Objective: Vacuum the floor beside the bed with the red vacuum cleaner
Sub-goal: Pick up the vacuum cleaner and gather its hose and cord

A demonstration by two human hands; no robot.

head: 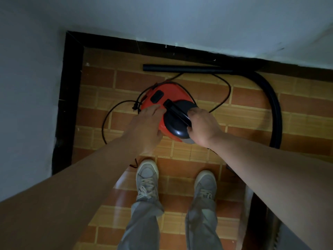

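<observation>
1. Between the two hands, head view, the vacuum (156, 94) sits on the floor (252, 98) in a wall corner; no bed shows.
2. The left hand (146, 123) lies flat on the red body, fingers straight; the right hand (203, 127) curls round the near end of the handle (175, 110).
3. A clean lift probably means taking the weight through the handle, with the left hand only steadying.
4. Mind the cord (108, 114) looped left of the left hand, and the hose (273, 105) and wand (180, 68) beyond the right.

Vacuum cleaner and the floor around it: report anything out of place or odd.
The power cord sprawls in loose loops on the tiles around the red vacuum cleaner, a likely trip hazard. The black tube lies flat along the wall. No spill or damage shows.
</observation>
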